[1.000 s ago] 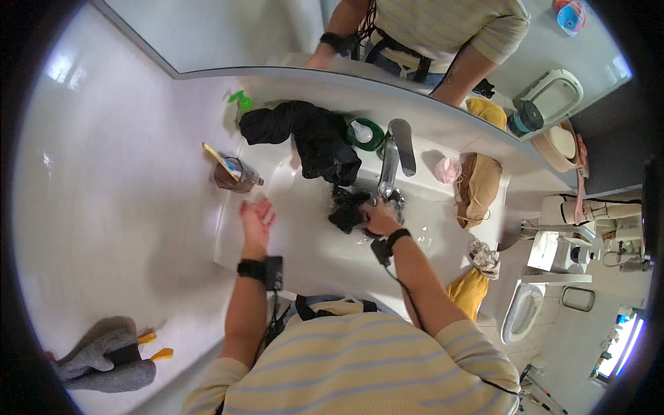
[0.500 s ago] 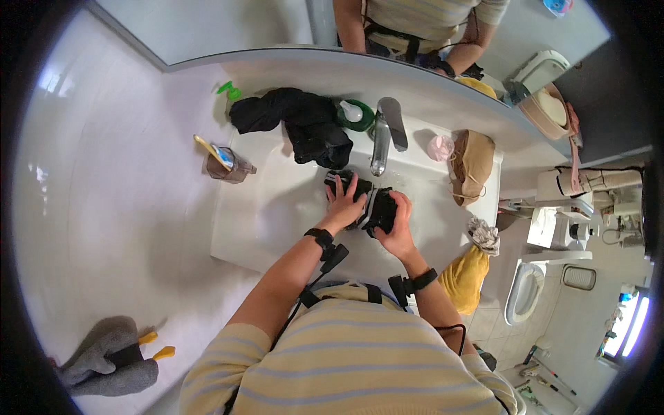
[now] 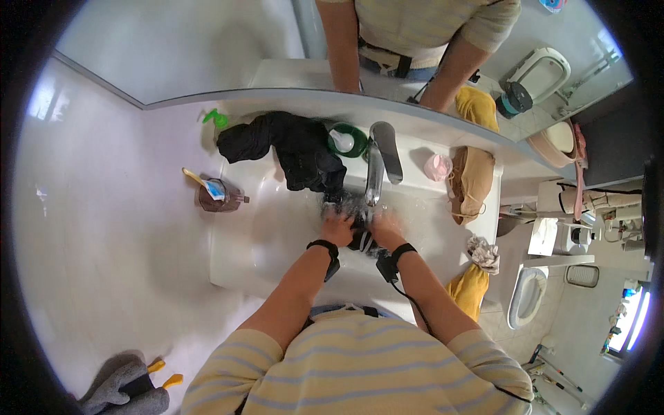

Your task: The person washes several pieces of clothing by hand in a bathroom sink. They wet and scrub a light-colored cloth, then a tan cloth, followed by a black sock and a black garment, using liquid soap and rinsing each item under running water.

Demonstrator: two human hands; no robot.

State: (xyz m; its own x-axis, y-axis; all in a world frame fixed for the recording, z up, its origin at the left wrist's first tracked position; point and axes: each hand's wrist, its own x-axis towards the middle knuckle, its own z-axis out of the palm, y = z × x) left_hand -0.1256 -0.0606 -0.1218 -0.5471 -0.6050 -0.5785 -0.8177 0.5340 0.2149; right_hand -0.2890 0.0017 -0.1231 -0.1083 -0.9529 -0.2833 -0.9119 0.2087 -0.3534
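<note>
Under the chrome faucet (image 3: 374, 173), water runs and splashes over a wet black cloth with white stripes (image 3: 361, 241) in the white sink (image 3: 263, 256). My left hand (image 3: 337, 228) grips the cloth's left side, and my right hand (image 3: 386, 228) grips its right side. Splashing and motion blur the fingers of both hands. A larger black garment (image 3: 280, 145) drapes over the back left rim and down into the basin, its lower end close to my left hand.
Behind the basin stand a green pump bottle (image 3: 348, 141) and a pink container (image 3: 437, 167). A brown bag (image 3: 474, 183) rests on the right rim, with a yellow cloth (image 3: 469, 287) nearer. At left is a brush holder (image 3: 220, 199). The mirror (image 3: 207, 55) bounds the back.
Both hands and the striped cloth have moved under the faucet. Splashing water now surrounds them. The camera view has shifted, showing more of the mirror.
</note>
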